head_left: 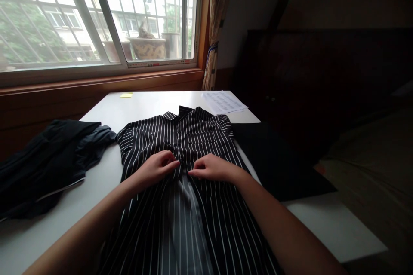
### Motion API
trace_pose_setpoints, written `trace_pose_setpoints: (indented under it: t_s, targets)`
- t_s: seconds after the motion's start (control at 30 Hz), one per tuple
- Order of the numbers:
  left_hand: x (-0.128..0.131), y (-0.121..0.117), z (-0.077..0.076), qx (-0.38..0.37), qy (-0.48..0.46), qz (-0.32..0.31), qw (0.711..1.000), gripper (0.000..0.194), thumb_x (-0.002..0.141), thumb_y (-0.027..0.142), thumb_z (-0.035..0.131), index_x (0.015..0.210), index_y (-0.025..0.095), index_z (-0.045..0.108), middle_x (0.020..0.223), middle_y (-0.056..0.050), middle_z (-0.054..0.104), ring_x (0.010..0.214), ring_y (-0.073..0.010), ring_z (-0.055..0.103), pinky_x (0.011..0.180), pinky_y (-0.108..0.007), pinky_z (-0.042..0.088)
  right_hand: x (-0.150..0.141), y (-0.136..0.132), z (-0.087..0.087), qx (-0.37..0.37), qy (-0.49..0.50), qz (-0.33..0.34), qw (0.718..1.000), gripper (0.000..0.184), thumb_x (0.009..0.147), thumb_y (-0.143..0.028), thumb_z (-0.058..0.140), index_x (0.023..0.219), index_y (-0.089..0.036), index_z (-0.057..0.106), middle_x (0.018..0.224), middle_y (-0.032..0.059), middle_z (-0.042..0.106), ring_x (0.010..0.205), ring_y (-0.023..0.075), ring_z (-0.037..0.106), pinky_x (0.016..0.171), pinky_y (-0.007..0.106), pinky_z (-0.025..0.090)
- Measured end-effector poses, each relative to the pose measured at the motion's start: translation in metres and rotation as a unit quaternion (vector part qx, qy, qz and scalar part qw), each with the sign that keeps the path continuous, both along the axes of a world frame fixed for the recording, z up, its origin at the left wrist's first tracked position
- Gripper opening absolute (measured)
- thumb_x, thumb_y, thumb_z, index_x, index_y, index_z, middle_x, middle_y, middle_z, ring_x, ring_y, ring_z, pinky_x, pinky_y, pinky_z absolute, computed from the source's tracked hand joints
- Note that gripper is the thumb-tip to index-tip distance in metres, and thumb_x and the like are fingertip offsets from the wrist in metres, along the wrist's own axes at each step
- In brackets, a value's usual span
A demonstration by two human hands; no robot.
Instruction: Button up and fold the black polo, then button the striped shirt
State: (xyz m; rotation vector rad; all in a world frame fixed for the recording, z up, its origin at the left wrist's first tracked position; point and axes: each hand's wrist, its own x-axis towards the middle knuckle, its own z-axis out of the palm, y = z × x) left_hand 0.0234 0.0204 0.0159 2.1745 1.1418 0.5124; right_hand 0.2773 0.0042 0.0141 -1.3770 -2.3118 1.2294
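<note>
A black shirt with white stripes lies face up, its collar at the far end and its lower front parted, showing the greyish inside. My left hand is closed in a pinch on the left front edge, about mid-chest. Opposite it, my right hand pinches the right front edge, a small gap away from the left fingertips. Above the hands the two fronts meet along the button line. Any button between my fingers is too small to make out.
The white table stands below a barred window. Dark clothes are heaped at the left, and a flat black cloth hangs over the right edge. Printed sheets and a yellow sticky note lie at the far end.
</note>
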Motion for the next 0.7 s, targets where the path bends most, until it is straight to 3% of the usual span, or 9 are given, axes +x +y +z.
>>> trace_pose_setpoints:
  t_s: [0.13, 0.27, 0.37, 0.5, 0.7]
  targets:
    - [-0.003, -0.019, 0.011, 0.036, 0.125, -0.073, 0.989, 0.035, 0.087, 0.055, 0.058, 0.088, 0.02, 0.06, 0.086, -0.003, 0.062, 0.074, -0.0186, 0.057, 0.065, -0.029, 0.041, 0.003, -0.002, 0.007, -0.07, -0.029, 0.049, 0.996, 0.041, 0.081, -0.056, 0.066, 0.084, -0.016, 0.074, 0.075, 0.002, 0.071, 0.065, 0.0125, 0.06, 0.056, 0.023, 0.039]
    - [-0.008, -0.032, 0.006, 0.048, 0.173, -0.057, 0.982, 0.022, 0.084, 0.038, 0.063, 0.096, 0.021, 0.058, 0.096, -0.005, 0.064, 0.082, -0.0215, 0.06, 0.069, -0.03, 0.042, 0.002, -0.003, 0.007, -0.068, -0.053, 0.067, 0.994, 0.029, 0.078, -0.045, 0.069, 0.081, -0.016, 0.073, 0.072, -0.0001, 0.068, 0.063, 0.0108, 0.057, 0.055, 0.021, 0.038]
    - [-0.014, -0.032, -0.001, 0.013, 0.177, -0.037, 0.983, 0.015, 0.083, 0.032, 0.06, 0.091, 0.02, 0.06, 0.092, -0.005, 0.065, 0.079, -0.0208, 0.06, 0.067, -0.029, 0.042, 0.001, -0.002, 0.005, -0.068, -0.05, 0.072, 0.994, 0.023, 0.078, -0.04, 0.07, 0.081, -0.017, 0.072, 0.071, -0.0014, 0.066, 0.063, 0.0102, 0.057, 0.056, 0.02, 0.039]
    - [-0.023, -0.029, -0.004, -0.086, 0.121, -0.013, 0.989, 0.026, 0.083, 0.044, 0.06, 0.081, 0.018, 0.062, 0.077, -0.001, 0.062, 0.069, -0.0174, 0.055, 0.062, -0.027, 0.039, 0.004, 0.001, 0.001, -0.099, -0.019, 0.065, 0.993, 0.022, 0.076, -0.036, 0.071, 0.085, -0.016, 0.07, 0.069, -0.0022, 0.063, 0.061, 0.0098, 0.056, 0.056, 0.02, 0.04]
    - [-0.023, -0.035, 0.008, -0.248, -0.038, 0.021, 0.968, 0.044, 0.08, 0.057, 0.064, 0.092, 0.015, 0.068, 0.077, 0.0, 0.058, 0.069, -0.0149, 0.052, 0.062, -0.026, 0.04, 0.012, 0.008, -0.004, -0.145, 0.09, 0.057, 0.984, 0.024, 0.076, -0.037, 0.073, 0.084, -0.015, 0.068, 0.075, -0.001, 0.066, 0.065, 0.0097, 0.057, 0.062, 0.021, 0.044]
